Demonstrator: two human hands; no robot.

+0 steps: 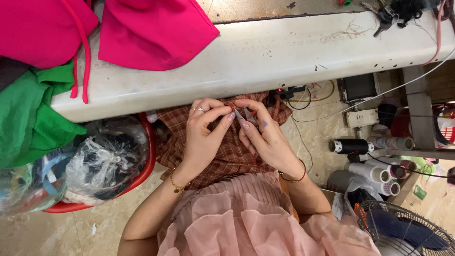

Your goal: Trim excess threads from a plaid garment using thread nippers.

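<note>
A brown plaid garment lies on my lap, just under the edge of the white work table. My left hand, with rings and a gold bracelet, pinches a bit of the plaid cloth near its upper edge. In my right hand I hold small metal thread snips, their blades pointing at the spot my left fingers pinch. The two hands are almost touching at the fingertips.
Bright pink fabric and green fabric lie on the table's left end. A red basin with plastic bags stands at left. Thread cones, a power strip, cables and a fan guard crowd the right floor.
</note>
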